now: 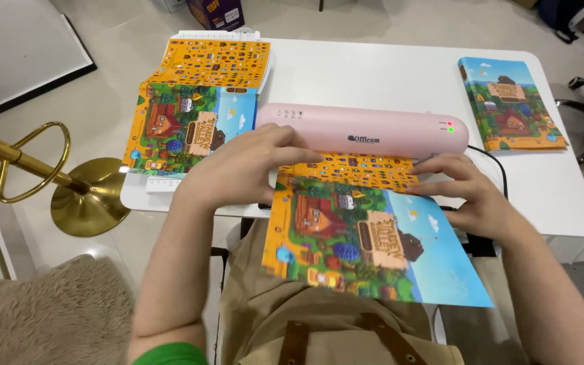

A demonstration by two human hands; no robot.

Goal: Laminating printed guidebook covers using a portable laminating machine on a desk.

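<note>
A pink laminator (366, 128) lies across the white table (373, 74), with a red and a green light at its right end. A colourful printed sheet (366, 236) with a farm picture and an orange top strip sticks out of its near side over my lap. My left hand (238, 165) rests on the sheet's upper left corner, fingers against the laminator. My right hand (471, 189) holds the sheet's upper right edge.
A second printed sheet (197, 101) lies on the table's left end over a white pad. A thick book (508, 101) with a similar cover sits at the right. A gold stand (69, 189) stands on the floor at left. A black cable (498, 165) runs off the table's right front.
</note>
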